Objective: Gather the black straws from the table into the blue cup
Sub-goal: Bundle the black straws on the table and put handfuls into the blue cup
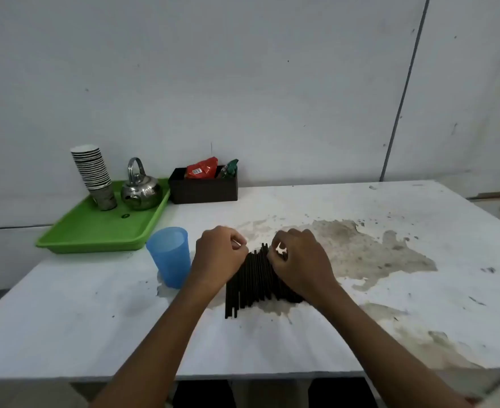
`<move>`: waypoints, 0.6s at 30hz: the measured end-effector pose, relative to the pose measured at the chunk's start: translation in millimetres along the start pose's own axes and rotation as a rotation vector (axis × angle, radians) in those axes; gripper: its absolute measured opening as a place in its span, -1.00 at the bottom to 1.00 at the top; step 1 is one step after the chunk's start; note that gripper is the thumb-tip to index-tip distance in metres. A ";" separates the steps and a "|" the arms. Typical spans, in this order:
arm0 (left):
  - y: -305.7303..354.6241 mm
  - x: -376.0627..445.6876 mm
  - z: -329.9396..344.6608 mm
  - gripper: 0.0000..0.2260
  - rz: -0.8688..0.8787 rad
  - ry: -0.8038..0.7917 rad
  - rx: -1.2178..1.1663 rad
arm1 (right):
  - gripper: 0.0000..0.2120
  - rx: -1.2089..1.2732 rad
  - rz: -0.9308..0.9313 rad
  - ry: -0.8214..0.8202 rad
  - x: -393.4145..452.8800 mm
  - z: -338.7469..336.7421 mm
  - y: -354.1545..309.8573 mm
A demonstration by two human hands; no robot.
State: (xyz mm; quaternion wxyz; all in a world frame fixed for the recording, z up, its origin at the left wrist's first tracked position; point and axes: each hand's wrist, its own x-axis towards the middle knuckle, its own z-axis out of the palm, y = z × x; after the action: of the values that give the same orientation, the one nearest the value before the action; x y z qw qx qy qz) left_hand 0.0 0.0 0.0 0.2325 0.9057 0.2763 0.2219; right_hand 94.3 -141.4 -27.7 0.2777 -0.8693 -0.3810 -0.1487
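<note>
Bunching thin black plastic straws (254, 278): left hand (217, 257) and right hand (300, 262) curled on pile; square ends, translucent blue plastic cup (169, 257) at 9 o'clock

So the black straws (256, 278) are all lying flat on the table in one loose fanned-out pile, far ends bunched tight, near ends spread out and uneven. Hands cover both flanks of the pile. The blue cup (169, 256) is translucent plastic, standing upright with its mouth open, just left of the straws, not touching them.
</note>
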 end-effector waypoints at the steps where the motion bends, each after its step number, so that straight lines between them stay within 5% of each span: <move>1: -4.4 -0.8 3.5 -0.92 -0.028 -0.021 -0.005 | -0.81 -0.022 -0.006 -0.012 -4.1 5.1 1.3; 18: -15.6 -4.3 51.5 -0.52 -0.171 -0.113 0.148 | -0.63 -0.140 0.023 0.043 -54.3 49.9 20.1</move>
State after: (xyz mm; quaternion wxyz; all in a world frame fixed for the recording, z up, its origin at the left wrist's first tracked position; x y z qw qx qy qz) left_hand 17.9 -6.5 -50.5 0.1985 0.9045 0.3546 0.1290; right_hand 75.5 -154.3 -100.6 0.2263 -0.8875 -0.3534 -0.1903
